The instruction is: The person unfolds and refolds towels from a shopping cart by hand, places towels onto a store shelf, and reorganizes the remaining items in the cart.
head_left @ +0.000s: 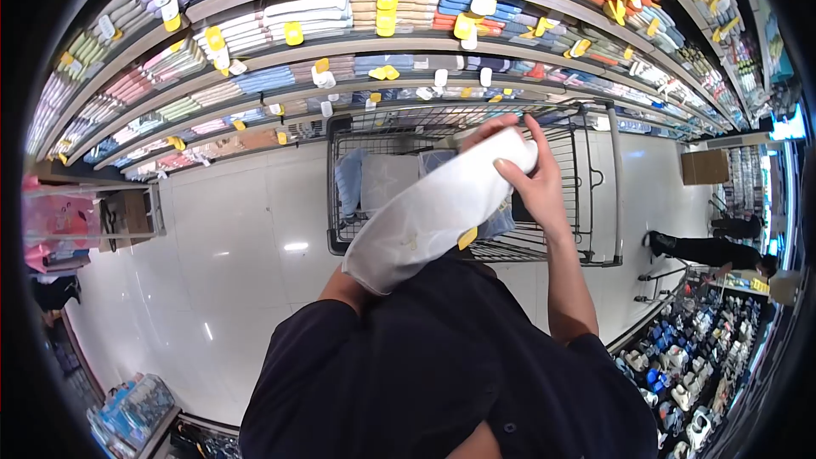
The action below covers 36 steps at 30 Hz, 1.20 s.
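Observation:
A long white folded towel lies slantwise in front of my chest, with a yellow tag hanging near its lower edge. My right hand grips its upper right end, thumb pressed on the near face. Behind the towel is my left hand; only some fingers show above the top edge, and the forearm passes underneath. Beneath both hands stands a wire shopping cart. In it lie a grey folded textile with a star pattern and a light blue one, partly covered by the towel.
Shelves of folded towels with yellow and white tags curve across the front. A cardboard box stands at right, near a person in dark clothes. Racks of shoes fill the lower right. Packaged goods sit at lower left.

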Each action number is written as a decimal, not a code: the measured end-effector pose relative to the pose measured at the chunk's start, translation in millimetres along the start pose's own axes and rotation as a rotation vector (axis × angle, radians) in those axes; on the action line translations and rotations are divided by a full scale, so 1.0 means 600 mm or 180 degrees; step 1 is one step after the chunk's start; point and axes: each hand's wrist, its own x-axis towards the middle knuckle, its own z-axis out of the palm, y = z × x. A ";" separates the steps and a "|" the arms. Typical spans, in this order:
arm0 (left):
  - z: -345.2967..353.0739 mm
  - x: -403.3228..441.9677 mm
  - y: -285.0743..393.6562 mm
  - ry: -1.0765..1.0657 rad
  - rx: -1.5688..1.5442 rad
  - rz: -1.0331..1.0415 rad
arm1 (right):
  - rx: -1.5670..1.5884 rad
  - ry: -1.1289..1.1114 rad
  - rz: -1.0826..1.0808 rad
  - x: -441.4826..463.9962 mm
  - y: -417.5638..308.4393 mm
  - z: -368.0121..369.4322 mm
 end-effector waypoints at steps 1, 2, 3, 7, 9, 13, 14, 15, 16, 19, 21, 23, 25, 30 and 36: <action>0.010 -0.006 0.011 -0.0030 0.0789 -0.0064 | -0.0130 -0.0044 -0.0022 -0.004 0.008 -0.013; 0.021 -0.009 0.020 -0.0062 0.1579 -0.0144 | -0.0256 -0.0079 -0.0050 -0.007 0.017 -0.023; 0.037 -0.017 0.030 -0.0080 0.1509 -0.0431 | 0.0089 -0.0153 -0.0192 -0.007 0.027 -0.030; 0.079 -0.051 0.071 0.0220 0.2475 -0.0657 | 0.0924 0.0050 0.0935 -0.015 0.067 -0.061; 0.120 -0.115 0.124 0.0469 0.2205 -0.0910 | 0.1264 0.0250 0.1044 -0.020 0.068 -0.074; -0.005 -0.266 0.239 0.0187 0.5013 -0.2076 | 0.1543 0.0803 0.1109 -0.031 0.099 -0.111; 0.006 -0.276 0.241 0.0120 0.4979 -0.2168 | 0.1429 0.0963 0.1095 -0.036 0.108 -0.116; 0.023 -0.281 0.241 0.1206 0.2192 -0.1951 | 0.1328 0.0989 0.1115 -0.039 0.122 -0.117; 0.031 -0.282 0.239 0.2082 -0.0621 -0.1468 | 0.1334 0.1030 0.1142 -0.043 0.130 -0.117; 0.003 -0.279 0.217 0.2279 0.1177 -0.1242 | 0.1226 0.1245 0.0768 -0.045 0.143 -0.106; 0.003 -0.255 0.206 0.2251 0.2826 -0.1001 | 0.1095 0.1388 0.0675 -0.050 0.128 -0.106; 0.029 -0.219 0.220 0.2331 0.3296 -0.0886 | 0.0880 0.1527 0.0517 -0.049 0.115 -0.116; 0.022 -0.197 0.230 0.2148 0.3964 -0.0386 | 0.0859 0.1577 0.0414 -0.051 0.120 -0.132; 0.033 -0.155 0.259 0.1966 0.4055 -0.0063 | 0.0838 0.1446 0.0053 -0.055 0.123 -0.157; 0.053 -0.142 0.283 0.1804 0.4380 -0.0117 | 0.0066 0.1752 -0.0514 -0.065 0.099 -0.147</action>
